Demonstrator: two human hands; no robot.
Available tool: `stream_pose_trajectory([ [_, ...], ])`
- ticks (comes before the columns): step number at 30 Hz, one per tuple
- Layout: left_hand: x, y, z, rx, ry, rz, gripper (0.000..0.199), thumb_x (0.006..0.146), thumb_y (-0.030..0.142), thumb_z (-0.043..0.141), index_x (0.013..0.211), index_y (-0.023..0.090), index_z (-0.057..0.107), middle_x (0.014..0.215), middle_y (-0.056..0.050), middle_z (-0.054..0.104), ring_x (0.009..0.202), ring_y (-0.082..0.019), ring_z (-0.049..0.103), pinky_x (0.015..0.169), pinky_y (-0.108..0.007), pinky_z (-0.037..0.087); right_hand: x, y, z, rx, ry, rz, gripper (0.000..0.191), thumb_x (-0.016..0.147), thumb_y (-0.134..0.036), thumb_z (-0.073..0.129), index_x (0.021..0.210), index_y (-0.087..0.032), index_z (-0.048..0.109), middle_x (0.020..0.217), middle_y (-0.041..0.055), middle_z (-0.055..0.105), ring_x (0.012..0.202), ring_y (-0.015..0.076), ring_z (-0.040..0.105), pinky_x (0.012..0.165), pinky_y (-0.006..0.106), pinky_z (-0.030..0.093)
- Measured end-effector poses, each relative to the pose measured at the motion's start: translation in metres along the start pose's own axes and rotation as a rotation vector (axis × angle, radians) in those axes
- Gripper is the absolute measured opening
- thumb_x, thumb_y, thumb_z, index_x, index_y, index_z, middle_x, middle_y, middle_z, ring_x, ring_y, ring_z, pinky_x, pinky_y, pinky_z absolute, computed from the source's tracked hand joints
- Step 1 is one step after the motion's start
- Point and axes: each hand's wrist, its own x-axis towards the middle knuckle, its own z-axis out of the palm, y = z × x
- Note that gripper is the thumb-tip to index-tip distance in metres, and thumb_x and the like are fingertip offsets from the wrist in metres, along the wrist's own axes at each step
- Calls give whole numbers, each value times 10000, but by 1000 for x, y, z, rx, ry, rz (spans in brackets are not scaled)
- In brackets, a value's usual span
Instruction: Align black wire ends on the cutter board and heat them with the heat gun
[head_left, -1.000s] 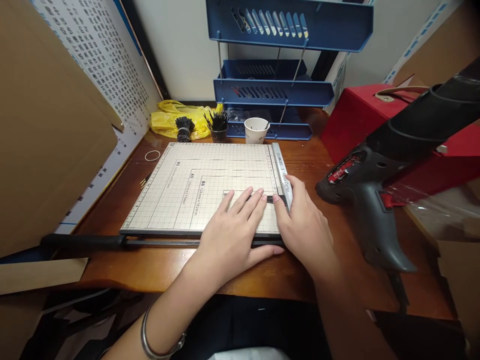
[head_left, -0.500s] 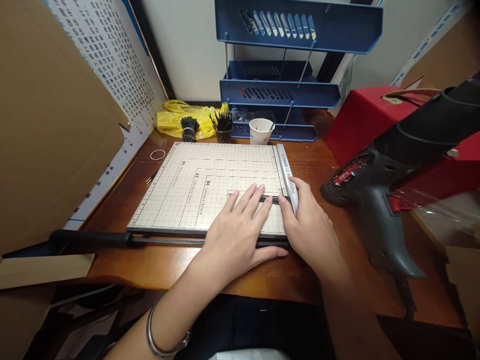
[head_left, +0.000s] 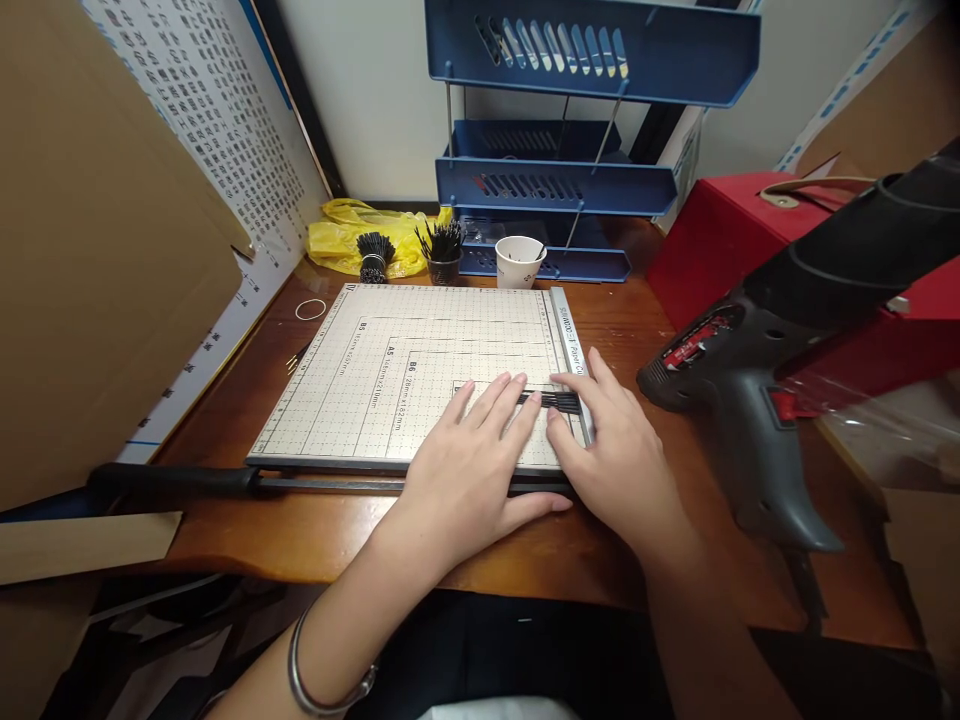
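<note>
A paper cutter with a gridded cream board lies on the wooden desk, its black-handled blade arm down along the near edge. My left hand rests flat on the board, fingers spread, its fingertips over part of a row of thin black wire-like strands. The strands run sideways to the ruler strip on the board's right side. Over that strip is my right hand, its thumb and index finger parted on either side of the strands' right end. Their left end is hidden beneath my left hand.
Behind the board stand a white paper cup, a small black cup of black strands and a tied black bundle on a yellow plastic bag. A blue tiered tray is behind them. A heat gun and red box occupy the right.
My right hand has shifted from the ruler strip's outer edge onto the strands' end, with thumb and index finger parting and uncovering more strands. My left hand stays flat in place.
</note>
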Motion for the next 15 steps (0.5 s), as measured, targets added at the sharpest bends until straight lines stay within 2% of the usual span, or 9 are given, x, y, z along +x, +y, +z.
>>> stream_pose_trajectory([
  [2,0,0,0,3,0,1,961,937,804,427,1577,89,376,1675,-159,311,1569,-299,275,1279,-542,233,-1,3,4,-20,72,-86,350,928,-318,554,1203,-226,749,1614,101,439,1360,332,552,1083,523,490],
  [5,0,1,1,6,3,3,966,939,799,436,1588,89,354,1674,-144,314,1569,-293,278,1282,-540,229,-2,7,10,-49,166,-164,301,936,-312,581,1121,-231,804,1543,87,534,1303,333,586,1076,539,503],
  [10,-1,1,1,11,34,-5,1011,929,802,458,1588,46,329,1662,-147,336,1558,-293,304,1279,-524,251,-3,8,12,-92,224,-167,279,940,-301,596,1083,-234,826,1457,86,617,1195,347,640,1024,572,533],
  [15,-1,1,1,0,44,-7,967,926,792,481,1557,63,396,1655,-154,353,1553,-299,317,1275,-533,266,-3,7,11,-105,225,-152,253,933,-295,619,1065,-251,830,1411,86,652,1147,355,661,981,603,545],
])
